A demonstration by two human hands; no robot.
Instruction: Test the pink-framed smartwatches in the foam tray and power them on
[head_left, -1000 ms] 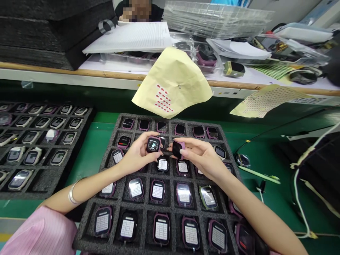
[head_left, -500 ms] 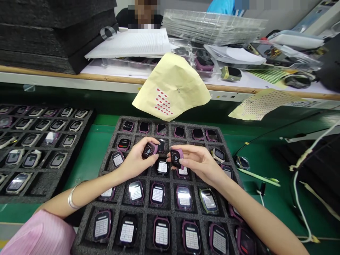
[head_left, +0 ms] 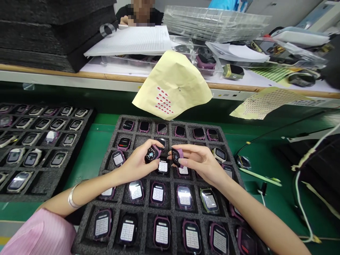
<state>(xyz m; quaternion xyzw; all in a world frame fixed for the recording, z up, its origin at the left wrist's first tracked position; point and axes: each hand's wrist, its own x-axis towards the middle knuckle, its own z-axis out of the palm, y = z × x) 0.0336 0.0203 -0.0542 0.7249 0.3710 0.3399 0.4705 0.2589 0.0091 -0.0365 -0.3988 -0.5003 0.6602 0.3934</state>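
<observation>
My left hand is closed on a purple smartwatch body, gripped at its edges between thumb and fingers, with a lit dial on its dark screen. Close to its right, my right hand pinches a second purple smartwatch, tilted, its screen facing left. Neither watch has a strap. Both are held above a black foam tray divided into square compartments. Many compartments hold watch bodies, several with white grid screens, such as a purple-rimmed watch. A green-rimmed watch lies among them.
On the left lies another foam tray of mostly pale watches. Black foam blocks are stacked on the shelf beside papers and clear plastic trays. A yellow sheet hangs over its edge. Right are a green pen and cables. A person sits beyond.
The watch in my left hand has turned, and its dial now shows more brightly. The watch in my right hand has tilted further from view. The hands have hardly shifted.
</observation>
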